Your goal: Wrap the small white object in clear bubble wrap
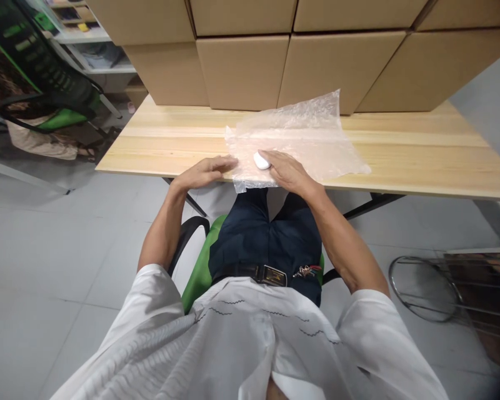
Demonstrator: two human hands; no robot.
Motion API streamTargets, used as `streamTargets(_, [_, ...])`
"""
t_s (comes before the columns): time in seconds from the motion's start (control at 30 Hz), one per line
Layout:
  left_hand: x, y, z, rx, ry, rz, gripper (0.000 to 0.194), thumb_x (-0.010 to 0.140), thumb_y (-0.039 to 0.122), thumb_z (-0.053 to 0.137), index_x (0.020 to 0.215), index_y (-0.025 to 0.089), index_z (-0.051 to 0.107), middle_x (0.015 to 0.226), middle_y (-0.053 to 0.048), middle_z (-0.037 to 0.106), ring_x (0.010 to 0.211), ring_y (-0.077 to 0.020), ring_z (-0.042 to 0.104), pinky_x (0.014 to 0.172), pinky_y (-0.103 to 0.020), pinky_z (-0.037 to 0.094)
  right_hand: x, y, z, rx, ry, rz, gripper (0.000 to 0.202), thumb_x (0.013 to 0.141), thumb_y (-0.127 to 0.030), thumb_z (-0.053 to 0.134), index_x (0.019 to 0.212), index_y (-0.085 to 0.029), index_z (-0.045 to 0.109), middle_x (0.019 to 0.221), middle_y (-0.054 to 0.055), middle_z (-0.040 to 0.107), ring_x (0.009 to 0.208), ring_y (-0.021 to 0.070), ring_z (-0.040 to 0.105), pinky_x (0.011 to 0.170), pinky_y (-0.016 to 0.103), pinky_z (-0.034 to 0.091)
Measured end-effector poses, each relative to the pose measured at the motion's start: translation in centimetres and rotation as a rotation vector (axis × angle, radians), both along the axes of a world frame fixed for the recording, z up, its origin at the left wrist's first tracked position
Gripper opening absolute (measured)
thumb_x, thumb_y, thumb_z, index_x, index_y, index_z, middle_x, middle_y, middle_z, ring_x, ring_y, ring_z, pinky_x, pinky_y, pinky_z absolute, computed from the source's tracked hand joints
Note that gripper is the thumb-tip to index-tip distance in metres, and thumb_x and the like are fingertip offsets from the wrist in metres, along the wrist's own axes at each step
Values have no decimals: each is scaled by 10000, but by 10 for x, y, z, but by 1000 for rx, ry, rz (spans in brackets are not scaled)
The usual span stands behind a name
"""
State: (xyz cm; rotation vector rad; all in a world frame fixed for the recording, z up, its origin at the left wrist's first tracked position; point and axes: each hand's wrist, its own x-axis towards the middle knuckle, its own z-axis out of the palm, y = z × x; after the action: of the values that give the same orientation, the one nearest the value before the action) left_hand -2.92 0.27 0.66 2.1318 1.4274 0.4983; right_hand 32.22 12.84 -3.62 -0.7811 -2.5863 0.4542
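Observation:
A clear sheet of bubble wrap [304, 141] lies spread on the light wooden table, its front edge hanging slightly over the table's edge. On the wrap, toward its left part, is a small white rounded computer mouse [261, 161]. My right hand [289, 171] has its fingers closed around the mouse's right side. At the left edge of the wrap rests my left hand [208, 170], fingers stretched out and holding nothing. Its fingertips reach the border of the sheet; whether they press on it I cannot tell.
Stacked cardboard boxes [244, 72] line the back of the wooden table [150, 136]. A person sits at far left near a black and green chair [45, 72]. A round metal rack [425, 289] stands on the floor at right. White shelves [83, 36] are behind left.

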Motion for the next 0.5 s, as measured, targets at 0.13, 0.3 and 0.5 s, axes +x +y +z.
streamTargets(0.13, [10,-4,-4,65,35,65,935,1092,517,682,1996,289,611,2055,-100,606,1940,-401,555,1627,-617,431,-4,2,-4,5,6,-29,879,1076,-142,517,1942,-197,659,1970,121,677,1857,373,640,1593,684,454])
streamTargets(0.3, [27,-3,-8,57,249,53,901,1147,550,758,2001,314,598,2144,-112,450,2038,-445,364,1679,-720,257,-2,5,-9,25,29,-20,877,1088,-169,490,1945,-235,666,1959,71,697,1849,348,643,1588,669,467])
streamTargets(0.5, [33,15,-20,149,127,32,648,1259,574,619,1829,329,805,2055,-106,608,1959,-361,535,1638,-581,406,0,4,-5,7,34,-3,867,1083,-148,512,1931,-195,686,1967,102,684,1857,365,641,1603,655,448])
